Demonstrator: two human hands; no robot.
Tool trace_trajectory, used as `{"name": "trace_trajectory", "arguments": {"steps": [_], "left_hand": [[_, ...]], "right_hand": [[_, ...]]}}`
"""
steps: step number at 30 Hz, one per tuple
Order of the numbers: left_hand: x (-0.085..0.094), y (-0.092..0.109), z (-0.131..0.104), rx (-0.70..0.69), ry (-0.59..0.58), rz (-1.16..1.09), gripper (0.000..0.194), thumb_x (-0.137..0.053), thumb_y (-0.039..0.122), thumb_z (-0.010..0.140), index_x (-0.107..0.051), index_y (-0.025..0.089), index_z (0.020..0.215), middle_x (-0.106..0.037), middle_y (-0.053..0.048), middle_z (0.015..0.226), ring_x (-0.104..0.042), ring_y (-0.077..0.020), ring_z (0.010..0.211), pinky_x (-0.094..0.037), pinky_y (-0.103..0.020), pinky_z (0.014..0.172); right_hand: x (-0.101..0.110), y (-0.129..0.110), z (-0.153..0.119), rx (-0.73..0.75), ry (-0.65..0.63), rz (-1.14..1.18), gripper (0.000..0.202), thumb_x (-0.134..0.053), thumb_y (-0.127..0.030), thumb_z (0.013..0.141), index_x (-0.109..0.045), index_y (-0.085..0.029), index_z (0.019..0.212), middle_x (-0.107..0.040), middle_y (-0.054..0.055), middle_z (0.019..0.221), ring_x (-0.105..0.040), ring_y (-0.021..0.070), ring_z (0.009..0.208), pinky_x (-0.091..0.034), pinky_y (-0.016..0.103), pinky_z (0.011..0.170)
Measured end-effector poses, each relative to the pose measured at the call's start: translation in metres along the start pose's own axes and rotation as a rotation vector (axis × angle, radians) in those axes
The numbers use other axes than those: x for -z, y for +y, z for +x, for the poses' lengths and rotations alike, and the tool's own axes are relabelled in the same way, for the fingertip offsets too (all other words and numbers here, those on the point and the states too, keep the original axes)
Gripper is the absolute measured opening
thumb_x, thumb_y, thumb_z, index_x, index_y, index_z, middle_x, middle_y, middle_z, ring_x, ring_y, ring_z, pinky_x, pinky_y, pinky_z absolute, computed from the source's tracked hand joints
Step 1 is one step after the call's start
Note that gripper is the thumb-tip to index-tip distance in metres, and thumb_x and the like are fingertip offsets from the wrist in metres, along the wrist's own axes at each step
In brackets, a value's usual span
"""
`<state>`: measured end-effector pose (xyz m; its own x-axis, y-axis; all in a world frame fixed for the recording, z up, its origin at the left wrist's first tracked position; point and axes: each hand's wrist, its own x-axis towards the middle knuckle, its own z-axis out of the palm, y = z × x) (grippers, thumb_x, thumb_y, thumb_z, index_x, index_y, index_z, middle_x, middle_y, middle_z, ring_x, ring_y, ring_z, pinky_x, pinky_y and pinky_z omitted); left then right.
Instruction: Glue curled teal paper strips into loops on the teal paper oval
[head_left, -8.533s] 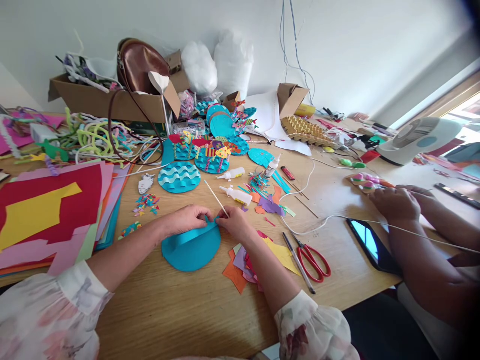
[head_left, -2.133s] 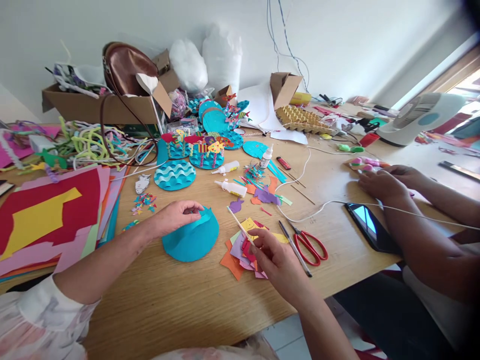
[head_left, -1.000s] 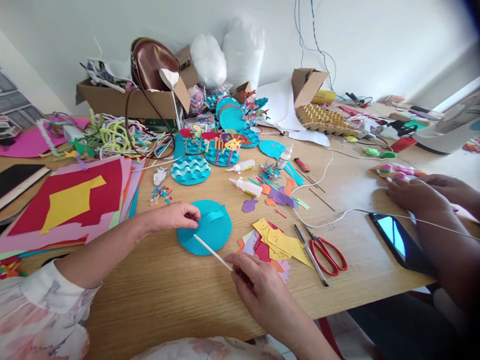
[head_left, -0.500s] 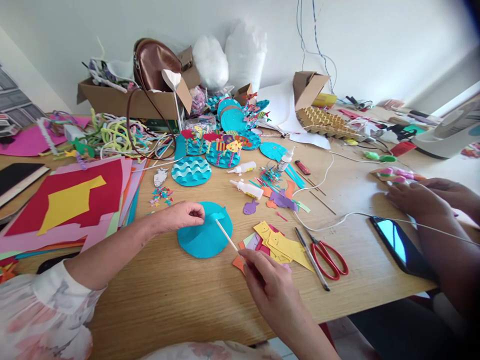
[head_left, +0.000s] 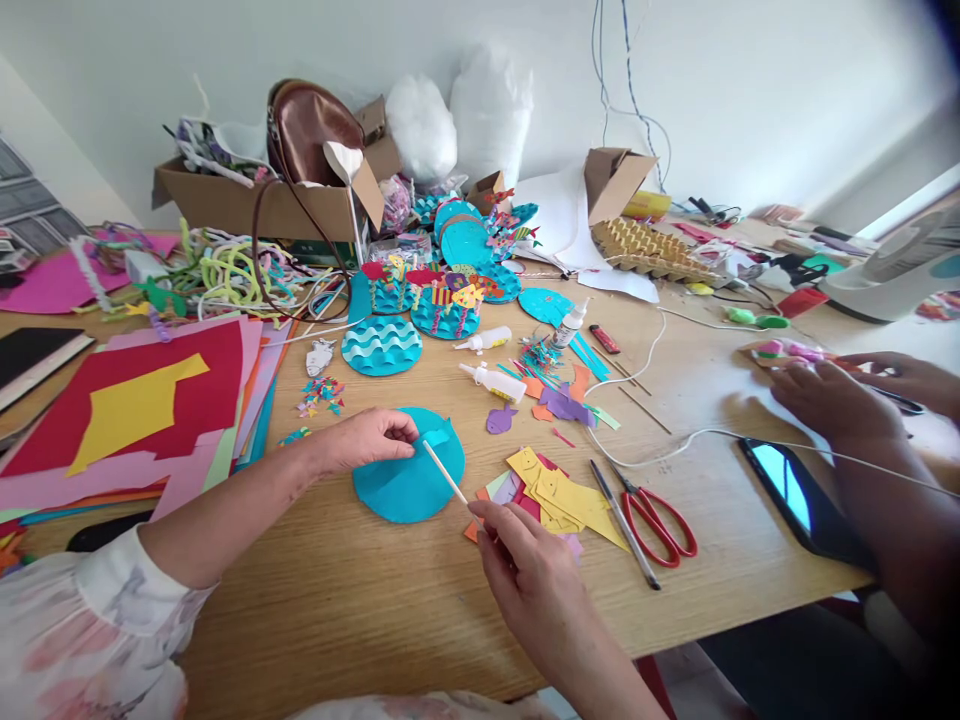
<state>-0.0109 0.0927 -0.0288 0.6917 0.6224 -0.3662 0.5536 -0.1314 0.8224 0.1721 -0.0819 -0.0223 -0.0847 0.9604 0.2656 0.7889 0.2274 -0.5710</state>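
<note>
Wood-grain tabletop spreads beneath both hands, a pale wall beyond. The right hand pinches a white stick; the left hand curls over the blue disc, whether gripping I cannot tell. Squeeze bottles ahead carry unreadable print; paper scraps and red-handled scissors sit beside the right hand.

- On the counter: disc, under the left hand
- Over disc: stick, in the right hand
- Right of disc, in order: paper cutouts, pen, scissors, phone
- Left of disc: stacked paper sheets
- Behind disc: glue bottles; farther back, left: box
</note>
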Motion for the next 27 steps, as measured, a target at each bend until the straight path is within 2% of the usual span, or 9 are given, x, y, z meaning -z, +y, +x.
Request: {"name": "trace_trajectory", "arguments": {"steps": [6,15,22,27], "left_hand": [[-0.0022,-0.0027,0.0029,0.002,0.009,0.001,0.030,-0.053,0.040,0.060,-0.054,0.016,0.078,-0.054,0.001,0.071,-0.050,-0.0156,0.069,-0.040,-0.025,0.063],[-0.0011,0.0036,-0.0010,0.001,-0.003,0.052,0.025,-0.048,0.042,0.063,-0.051,0.017,0.070,-0.047,0.003,0.065,-0.044,-0.0136,0.063,-0.035,-0.023,0.057],[0.0004,0.0050,-0.0029,-0.003,-0.015,0.095,0.022,-0.046,0.040,0.063,-0.046,0.018,0.067,-0.044,0.003,0.065,-0.041,-0.0137,0.062,-0.033,-0.024,0.055],[0.0007,0.0068,-0.0024,-0.006,-0.025,0.122,0.020,-0.046,0.039,0.063,-0.045,0.019,0.064,-0.043,0.003,0.064,-0.041,-0.0139,0.062,-0.033,-0.024,0.055]], "right_hand": [[-0.0048,0.0033,0.0014,-0.006,0.002,0.002,0.025,-0.041,-0.013,0.085,-0.052,-0.021,0.105,-0.061,0.002,0.080,-0.058,0.0123,0.062,-0.041,0.022,0.054],[-0.0088,0.0072,0.0058,-0.044,-0.052,-0.010,0.027,-0.040,-0.010,0.083,-0.053,-0.021,0.103,-0.060,0.001,0.078,-0.057,0.0115,0.063,-0.040,0.022,0.054],[-0.0084,0.0065,0.0053,-0.036,-0.006,0.018,0.028,-0.040,-0.011,0.083,-0.054,-0.022,0.105,-0.061,0.003,0.082,-0.058,0.0117,0.065,-0.041,0.021,0.055],[-0.0100,0.0065,0.0066,-0.070,-0.049,-0.002,0.027,-0.040,-0.011,0.083,-0.055,-0.021,0.103,-0.061,0.002,0.080,-0.059,0.0123,0.064,-0.041,0.022,0.054]]}}
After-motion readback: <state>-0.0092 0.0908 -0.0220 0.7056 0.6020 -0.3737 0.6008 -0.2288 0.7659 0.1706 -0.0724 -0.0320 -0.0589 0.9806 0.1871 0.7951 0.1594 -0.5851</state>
